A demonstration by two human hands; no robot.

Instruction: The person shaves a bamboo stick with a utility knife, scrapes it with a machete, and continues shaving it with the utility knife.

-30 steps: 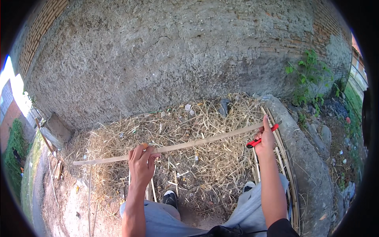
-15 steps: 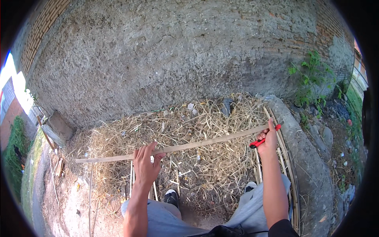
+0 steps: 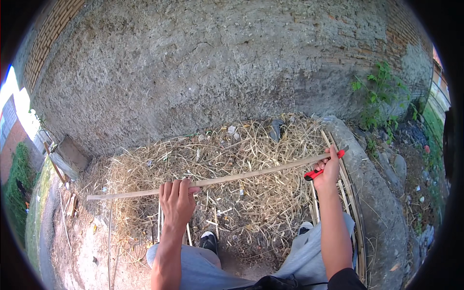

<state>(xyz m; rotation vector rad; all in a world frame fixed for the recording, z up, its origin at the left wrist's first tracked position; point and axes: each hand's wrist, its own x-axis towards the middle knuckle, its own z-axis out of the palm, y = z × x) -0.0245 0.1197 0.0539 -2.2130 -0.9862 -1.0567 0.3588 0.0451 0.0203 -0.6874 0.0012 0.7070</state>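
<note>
A: Now, item one: the long wooden strip (image 3: 227, 180). Where does it lie?

B: Across the lap, level with both grips. The left hand (image 3: 177, 202) is clamped over it near the middle; the right hand (image 3: 329, 169) is closed on its far end together with a red-handled tool (image 3: 323, 168).

A: Change since a second ago?

B: Slight. The left hand has slid a little along the strip toward the right hand; the strip's tilt is about the same. Judged: the stick is being shifted through the grip, not yet cut.

A: Item two, surroundings?

B: Straw heap (image 3: 241, 193) just beyond both hands, rough wall (image 3: 217, 72) behind it, stone kerb (image 3: 372, 183) right of the right hand.

A: Unclear?

B: The tool's blade is hidden behind the fingers; more thin strips (image 3: 345, 193) under the right forearm are partly covered.
</note>
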